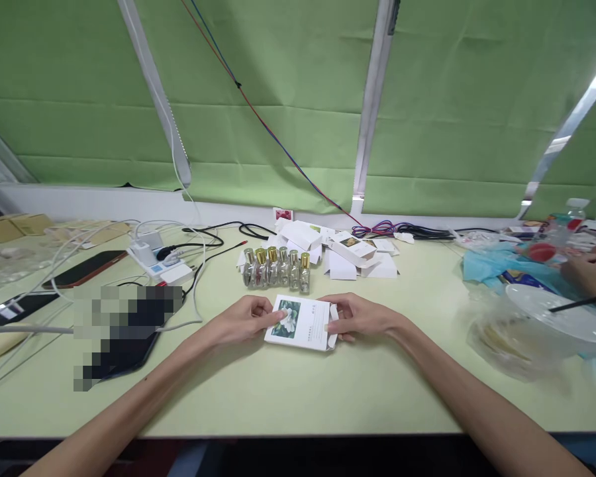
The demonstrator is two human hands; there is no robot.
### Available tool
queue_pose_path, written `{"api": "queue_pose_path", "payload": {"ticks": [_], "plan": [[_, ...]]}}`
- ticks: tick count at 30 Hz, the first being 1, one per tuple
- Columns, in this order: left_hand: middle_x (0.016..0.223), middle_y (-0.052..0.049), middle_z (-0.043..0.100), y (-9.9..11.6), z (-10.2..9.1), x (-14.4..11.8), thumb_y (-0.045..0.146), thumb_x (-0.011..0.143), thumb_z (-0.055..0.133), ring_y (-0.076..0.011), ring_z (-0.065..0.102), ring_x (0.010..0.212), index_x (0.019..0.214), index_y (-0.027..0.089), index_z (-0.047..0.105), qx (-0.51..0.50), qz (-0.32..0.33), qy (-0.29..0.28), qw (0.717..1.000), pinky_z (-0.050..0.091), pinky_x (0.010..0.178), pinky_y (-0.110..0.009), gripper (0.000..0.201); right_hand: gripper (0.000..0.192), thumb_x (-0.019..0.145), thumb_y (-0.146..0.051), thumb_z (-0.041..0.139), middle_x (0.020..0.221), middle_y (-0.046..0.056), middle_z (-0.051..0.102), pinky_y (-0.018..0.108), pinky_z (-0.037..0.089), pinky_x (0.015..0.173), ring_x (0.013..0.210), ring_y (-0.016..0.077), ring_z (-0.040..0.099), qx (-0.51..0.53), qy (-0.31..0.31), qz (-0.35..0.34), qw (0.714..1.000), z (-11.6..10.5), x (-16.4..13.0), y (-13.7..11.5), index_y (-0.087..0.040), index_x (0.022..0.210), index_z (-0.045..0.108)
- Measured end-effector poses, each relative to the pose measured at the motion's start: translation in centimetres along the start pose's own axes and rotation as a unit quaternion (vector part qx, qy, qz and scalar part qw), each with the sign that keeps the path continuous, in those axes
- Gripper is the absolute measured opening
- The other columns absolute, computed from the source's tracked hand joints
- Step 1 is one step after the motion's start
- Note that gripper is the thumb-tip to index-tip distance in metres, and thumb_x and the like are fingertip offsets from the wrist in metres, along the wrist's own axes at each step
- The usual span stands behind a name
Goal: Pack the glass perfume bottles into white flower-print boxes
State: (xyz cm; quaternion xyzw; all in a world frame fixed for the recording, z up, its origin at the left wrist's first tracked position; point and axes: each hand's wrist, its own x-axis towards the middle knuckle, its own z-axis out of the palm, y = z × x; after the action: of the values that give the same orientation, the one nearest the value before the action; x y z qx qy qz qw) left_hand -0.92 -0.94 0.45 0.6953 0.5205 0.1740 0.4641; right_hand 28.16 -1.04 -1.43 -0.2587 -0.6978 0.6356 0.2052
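Observation:
A small white carton (305, 322) printed with a white flower on green leaves is held flat just above the table. My left hand (246, 318) grips its left end, thumb on top over the picture. At the other end, my right hand (355, 316) pinches the carton beside its end flaps, which stand open. Behind the carton, several small glass bottles (283, 270) with gold and silver caps stand in a row. Further back lies a pile of white cartons (350, 250), some flattened or partly folded. Whether anything is inside the held carton is hidden.
On the left lie a power strip (171, 270) with plugs and cables, a phone (87, 268) and a dark, partly pixelated device (129, 344). A lidded plastic bowl (506, 344) and blue plastic (491, 265) lie right, near another person's hand (591, 271).

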Motion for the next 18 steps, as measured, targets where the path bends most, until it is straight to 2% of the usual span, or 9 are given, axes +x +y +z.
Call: {"api": "queue_pose_path", "payload": {"ticks": [6, 11, 13, 16, 18], "plan": [[0.062, 0.001, 0.052, -0.24, 0.15, 0.09, 0.074, 0.072, 0.070, -0.0079, 0.036, 0.050, 0.070, 0.016, 0.055, -0.001, 0.014, 0.003, 1.000, 0.020, 0.044, -0.022, 0.059, 0.062, 0.086, -0.040, 0.078, 0.086, 0.003, 0.066, 0.021, 0.045, 0.055, 0.055, 0.0051, 0.050, 0.019, -0.011, 0.009, 1.000, -0.11, 0.07, -0.07, -0.014, 0.139, 0.057], [0.057, 0.003, 0.049, -0.32, 0.43, 0.06, 0.070, 0.069, 0.075, -0.0066, 0.033, 0.048, 0.066, 0.016, 0.052, -0.045, 0.006, 0.013, 0.999, 0.018, 0.044, -0.022, 0.059, 0.067, 0.085, -0.039, 0.078, 0.089, 0.003, 0.067, 0.020, 0.043, 0.054, 0.057, 0.0052, 0.049, 0.016, -0.010, 0.015, 1.000, -0.41, -0.27, 0.12, -0.017, 0.143, 0.054], [0.060, 0.001, 0.056, -0.19, 0.59, 0.02, 0.066, 0.067, 0.079, -0.0082, 0.042, 0.050, 0.068, 0.015, 0.056, -0.076, -0.004, 0.031, 0.997, 0.025, 0.045, -0.022, 0.055, 0.070, 0.083, -0.039, 0.080, 0.092, 0.003, 0.067, 0.020, 0.045, 0.055, 0.060, 0.0059, 0.051, 0.012, -0.002, 0.015, 1.000, -0.55, -0.41, 0.18, -0.018, 0.144, 0.052], [0.084, -0.007, 0.073, 0.15, 0.75, 0.02, 0.055, 0.064, 0.086, -0.0155, 0.062, 0.067, 0.086, 0.013, 0.069, -0.114, -0.013, 0.048, 0.992, 0.044, 0.057, -0.024, 0.050, 0.072, 0.080, -0.038, 0.081, 0.111, 0.006, 0.066, 0.020, 0.048, 0.057, 0.067, 0.0076, 0.056, -0.003, 0.005, 0.011, 1.000, -0.71, -0.50, 0.12, -0.022, 0.144, 0.052], [0.094, -0.010, 0.075, 0.31, 0.80, 0.02, 0.050, 0.063, 0.088, -0.0183, 0.066, 0.076, 0.094, 0.013, 0.072, -0.119, -0.005, 0.054, 0.991, 0.049, 0.062, -0.025, 0.051, 0.072, 0.079, -0.036, 0.081, 0.119, 0.007, 0.065, 0.020, 0.049, 0.057, 0.071, 0.0090, 0.058, -0.020, 0.006, 0.015, 1.000, -0.79, -0.56, -0.03, -0.024, 0.143, 0.052]]}}
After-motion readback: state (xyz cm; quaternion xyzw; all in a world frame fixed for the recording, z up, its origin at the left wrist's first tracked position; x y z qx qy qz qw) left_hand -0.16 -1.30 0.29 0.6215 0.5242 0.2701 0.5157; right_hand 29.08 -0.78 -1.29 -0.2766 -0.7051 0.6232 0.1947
